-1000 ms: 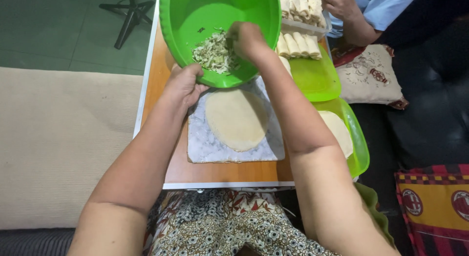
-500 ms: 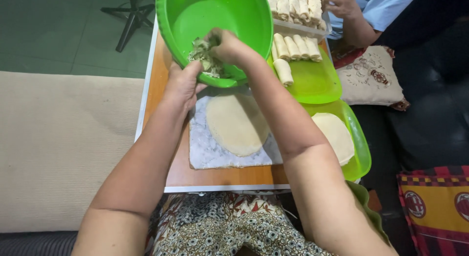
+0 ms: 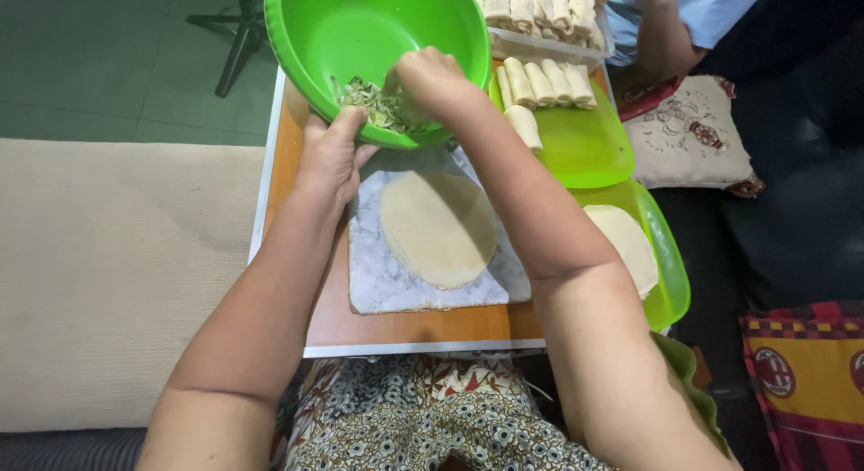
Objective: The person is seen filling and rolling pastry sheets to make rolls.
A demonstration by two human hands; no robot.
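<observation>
My left hand (image 3: 331,156) grips the rim of the tilted green bowl (image 3: 360,30). My right hand (image 3: 427,75) pinches shredded filling (image 3: 369,100) inside it, above the round wrapper (image 3: 438,228) on the marble board (image 3: 387,282).

Low wooden table (image 3: 405,325), white-edged; on it marble slab (image 3: 387,282), green bowl (image 3: 360,26), two green trays (image 3: 589,143).

My left hand (image 3: 331,156) is gripping the green bowl (image 3: 360,30) by its rim. My right hand (image 3: 430,80) is pinching shredded filling (image 3: 364,98) inside, above the round wrapper (image 3: 437,228).
</observation>
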